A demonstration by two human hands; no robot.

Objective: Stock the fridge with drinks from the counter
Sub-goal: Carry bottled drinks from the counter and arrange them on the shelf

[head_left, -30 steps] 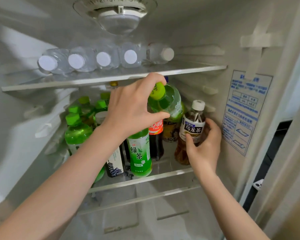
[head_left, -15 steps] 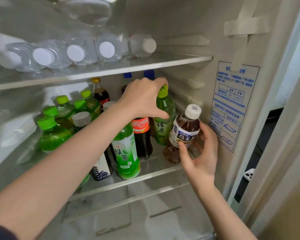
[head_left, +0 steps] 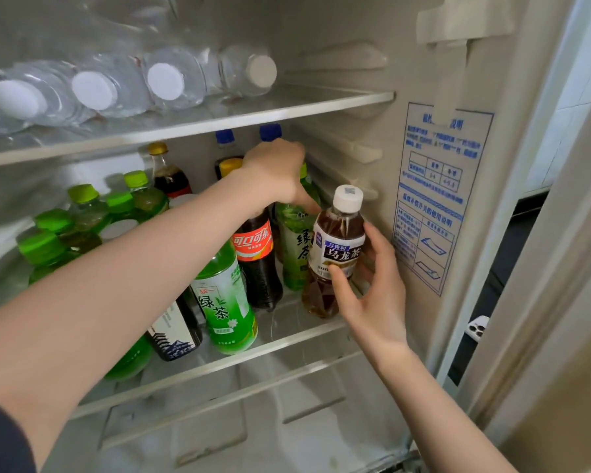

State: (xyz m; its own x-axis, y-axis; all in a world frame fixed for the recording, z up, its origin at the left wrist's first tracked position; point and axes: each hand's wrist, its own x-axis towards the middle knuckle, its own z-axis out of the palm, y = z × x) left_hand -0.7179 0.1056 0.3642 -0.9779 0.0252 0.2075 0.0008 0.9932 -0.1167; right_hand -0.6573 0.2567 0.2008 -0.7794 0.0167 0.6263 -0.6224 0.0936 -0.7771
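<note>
On the middle fridge shelf (head_left: 287, 343), a green tea bottle (head_left: 296, 247) is clasped at its top by the left grip (head_left: 277, 172); an oolong tea bottle (head_left: 335, 254) is pinched by the right grip (head_left: 372, 295).

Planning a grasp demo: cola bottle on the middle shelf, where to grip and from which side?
Grip the cola bottle around its red label band, coming from the front. It stands upright, neighbours crowd both sides, and the left hand covers its top.
</note>
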